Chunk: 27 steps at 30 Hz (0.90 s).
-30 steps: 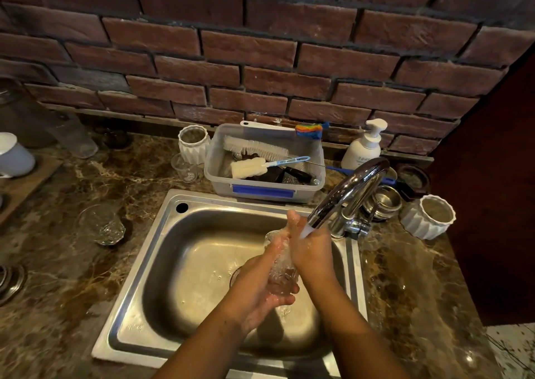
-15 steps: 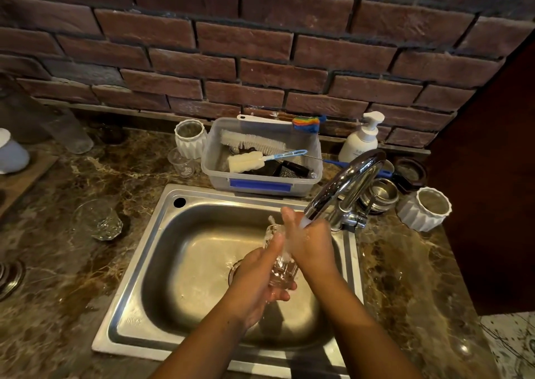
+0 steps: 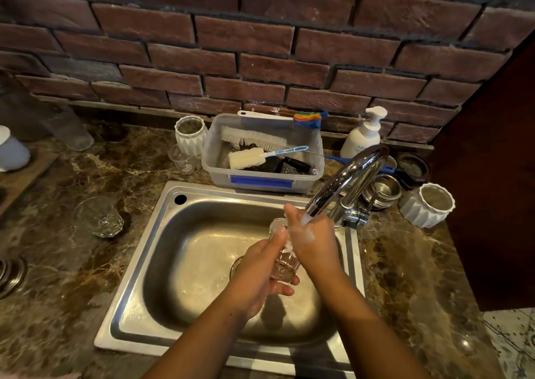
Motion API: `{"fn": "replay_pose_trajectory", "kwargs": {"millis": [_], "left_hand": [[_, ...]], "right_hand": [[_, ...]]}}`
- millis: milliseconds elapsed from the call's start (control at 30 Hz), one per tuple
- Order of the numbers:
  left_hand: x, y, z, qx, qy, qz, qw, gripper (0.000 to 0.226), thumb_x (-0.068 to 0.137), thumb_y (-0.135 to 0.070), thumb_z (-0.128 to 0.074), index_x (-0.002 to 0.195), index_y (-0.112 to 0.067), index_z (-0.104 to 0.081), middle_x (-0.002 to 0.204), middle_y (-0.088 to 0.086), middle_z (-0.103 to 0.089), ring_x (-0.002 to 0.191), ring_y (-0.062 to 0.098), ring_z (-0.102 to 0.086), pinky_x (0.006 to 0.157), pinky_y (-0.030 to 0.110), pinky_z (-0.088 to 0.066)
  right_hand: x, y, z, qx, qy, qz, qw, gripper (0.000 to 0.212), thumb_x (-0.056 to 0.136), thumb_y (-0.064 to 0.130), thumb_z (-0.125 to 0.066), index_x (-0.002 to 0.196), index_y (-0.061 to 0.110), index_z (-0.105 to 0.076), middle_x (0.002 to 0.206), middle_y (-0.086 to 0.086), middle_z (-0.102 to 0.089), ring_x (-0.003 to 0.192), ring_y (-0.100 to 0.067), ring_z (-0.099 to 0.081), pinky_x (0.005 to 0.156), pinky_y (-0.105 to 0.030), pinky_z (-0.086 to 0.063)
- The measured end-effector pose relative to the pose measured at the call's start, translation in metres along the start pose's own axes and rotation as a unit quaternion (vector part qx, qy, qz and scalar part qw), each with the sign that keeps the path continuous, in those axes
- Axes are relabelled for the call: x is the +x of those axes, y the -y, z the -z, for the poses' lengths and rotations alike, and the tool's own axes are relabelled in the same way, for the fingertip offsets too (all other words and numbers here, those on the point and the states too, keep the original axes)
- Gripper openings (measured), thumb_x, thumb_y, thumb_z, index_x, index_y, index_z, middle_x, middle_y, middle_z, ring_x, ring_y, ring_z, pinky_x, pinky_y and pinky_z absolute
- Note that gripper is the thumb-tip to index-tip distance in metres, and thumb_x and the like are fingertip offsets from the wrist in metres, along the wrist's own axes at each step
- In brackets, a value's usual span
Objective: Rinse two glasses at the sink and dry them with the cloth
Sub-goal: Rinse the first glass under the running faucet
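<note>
Barely anything has changed over the last second: the glass (image 3: 285,260) sits in the same spot over the sink (image 3: 162,233), under the tap (image 3: 347,181), and the water is still running. The left hand (image 3: 260,271) keeps its fingers curled round the lower part of the glass from beneath, holding it tilted with the mouth up toward the spout. The right hand (image 3: 312,239) has stayed pressed against the rim side of the glass, thumb raised, and the stream now lands on its back. Its fingers are hidden behind the glass, so I cannot tell whether they grip it or rub inside it.

For the task, this reads as the first rinse still going on, not yet finished. The second glass (image 3: 98,216) stands untouched on the worktop (image 3: 86,277) left of the sink, well apart from the hands, and drying has not begun (no cloth is plainly in view).

As for writing, the white pump bottle (image 3: 364,135) carries a small mark too fine to read. The blue strip on the tub (image 3: 260,181) shows no text, and a stamp on the sink's near rim is illegible.
</note>
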State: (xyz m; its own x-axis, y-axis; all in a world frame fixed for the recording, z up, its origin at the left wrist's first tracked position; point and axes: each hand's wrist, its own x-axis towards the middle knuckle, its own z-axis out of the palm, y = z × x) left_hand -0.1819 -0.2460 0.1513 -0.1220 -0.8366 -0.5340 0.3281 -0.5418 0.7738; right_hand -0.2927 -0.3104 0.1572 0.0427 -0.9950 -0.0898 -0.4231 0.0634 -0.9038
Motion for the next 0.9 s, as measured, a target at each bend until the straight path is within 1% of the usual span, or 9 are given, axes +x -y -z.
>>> {"fn": "replay_pose_trajectory", "kwargs": {"millis": [67, 167, 233, 300, 500, 633, 700, 800, 900], "left_hand": [[0.000, 0.001, -0.004, -0.016, 0.015, -0.012, 1.000, 0.060, 0.089, -0.062, -0.056, 0.124, -0.015, -0.066, 0.100, 0.022, -0.068, 0.071, 0.024, -0.064, 0.057, 0.031, -0.049], [0.001, -0.004, -0.005, -0.072, 0.021, -0.002, 0.997, 0.055, 0.091, -0.061, -0.055, 0.126, -0.020, -0.069, 0.103, 0.019, -0.070, 0.069, 0.021, -0.062, 0.058, 0.029, -0.046], [0.005, -0.006, -0.005, -0.165, 0.019, 0.020, 0.986, 0.051, 0.094, -0.059, -0.053, 0.124, -0.022, -0.072, 0.119, 0.015, -0.071, 0.092, 0.026, -0.067, 0.083, 0.036, -0.050], [0.008, -0.004, -0.002, -0.192, 0.008, 0.029, 0.981, 0.050, 0.097, -0.057, -0.049, 0.124, -0.022, -0.073, 0.131, 0.014, -0.069, 0.123, 0.030, -0.060, 0.107, 0.044, -0.037], [0.003, 0.006, -0.005, 0.013, -0.052, 0.010, 0.999, 0.059, 0.097, -0.060, -0.042, 0.123, -0.013, -0.067, 0.112, 0.020, -0.074, 0.098, 0.037, -0.072, 0.078, 0.042, -0.056], [0.003, 0.007, -0.012, 0.028, -0.056, -0.027, 0.998, 0.067, 0.084, -0.071, -0.053, 0.124, -0.017, -0.062, 0.108, 0.020, -0.073, 0.077, 0.024, -0.067, 0.053, 0.028, -0.048], [0.003, 0.004, -0.010, -0.025, -0.051, -0.002, 0.998, 0.066, 0.086, -0.068, -0.055, 0.127, -0.017, -0.063, 0.113, 0.024, -0.071, 0.080, 0.025, -0.067, 0.060, 0.029, -0.052], [0.006, 0.000, -0.002, -0.151, -0.054, 0.059, 0.985, 0.059, 0.091, -0.062, -0.058, 0.125, -0.017, -0.070, 0.126, 0.021, -0.069, 0.120, 0.038, -0.064, 0.105, 0.048, -0.047], [0.003, -0.003, -0.006, -0.159, -0.069, 0.080, 0.982, 0.054, 0.093, -0.056, -0.057, 0.121, -0.013, -0.071, 0.121, 0.018, -0.073, 0.105, 0.029, -0.069, 0.079, 0.034, -0.051]], "right_hand": [[0.005, 0.009, 0.001, 0.045, -0.022, -0.022, 0.998, 0.048, 0.085, 0.058, -0.054, 0.058, 0.018, -0.050, 0.050, 0.003, -0.051, 0.042, -0.005, -0.047, 0.047, -0.024, -0.039], [0.002, 0.011, 0.000, 0.071, -0.053, -0.029, 0.996, 0.039, 0.092, 0.043, -0.061, 0.061, 0.021, -0.055, 0.050, 0.007, -0.055, 0.043, -0.002, -0.051, 0.048, -0.023, -0.040], [-0.007, 0.002, -0.005, 0.073, -0.027, 0.014, 0.997, 0.029, 0.094, 0.034, -0.065, 0.067, 0.022, -0.062, 0.053, 0.008, -0.062, 0.050, 0.001, -0.060, 0.052, -0.022, -0.046], [-0.015, -0.007, -0.008, 0.089, -0.004, 0.033, 0.995, 0.017, 0.091, 0.035, -0.068, 0.081, 0.022, -0.068, 0.070, 0.004, -0.071, 0.070, -0.007, -0.071, 0.063, -0.027, -0.055], [-0.006, -0.008, -0.001, -0.038, -0.024, 0.027, 0.999, 0.045, 0.096, 0.039, -0.060, 0.054, 0.027, -0.051, 0.049, 0.010, -0.052, 0.048, -0.007, -0.052, 0.055, -0.024, -0.038], [0.000, 0.001, -0.001, 0.039, -0.068, -0.043, 0.996, 0.043, 0.097, 0.039, -0.057, 0.056, 0.026, -0.055, 0.045, 0.009, -0.053, 0.041, 0.000, -0.052, 0.043, -0.018, -0.038], [-0.006, 0.000, -0.003, 0.048, -0.076, 0.001, 0.996, 0.041, 0.095, 0.040, -0.058, 0.057, 0.027, -0.053, 0.042, 0.011, -0.054, 0.040, 0.002, -0.053, 0.042, -0.011, -0.035], [-0.017, -0.011, -0.007, 0.046, -0.052, 0.049, 0.996, 0.028, 0.090, 0.043, -0.063, 0.065, 0.033, -0.055, 0.060, 0.011, -0.061, 0.060, 0.000, -0.061, 0.058, -0.017, -0.046], [-0.012, -0.018, -0.007, -0.030, -0.074, 0.075, 0.994, 0.033, 0.093, 0.041, -0.062, 0.062, 0.032, -0.054, 0.058, 0.015, -0.056, 0.058, 0.000, -0.057, 0.061, -0.019, -0.043]]}}
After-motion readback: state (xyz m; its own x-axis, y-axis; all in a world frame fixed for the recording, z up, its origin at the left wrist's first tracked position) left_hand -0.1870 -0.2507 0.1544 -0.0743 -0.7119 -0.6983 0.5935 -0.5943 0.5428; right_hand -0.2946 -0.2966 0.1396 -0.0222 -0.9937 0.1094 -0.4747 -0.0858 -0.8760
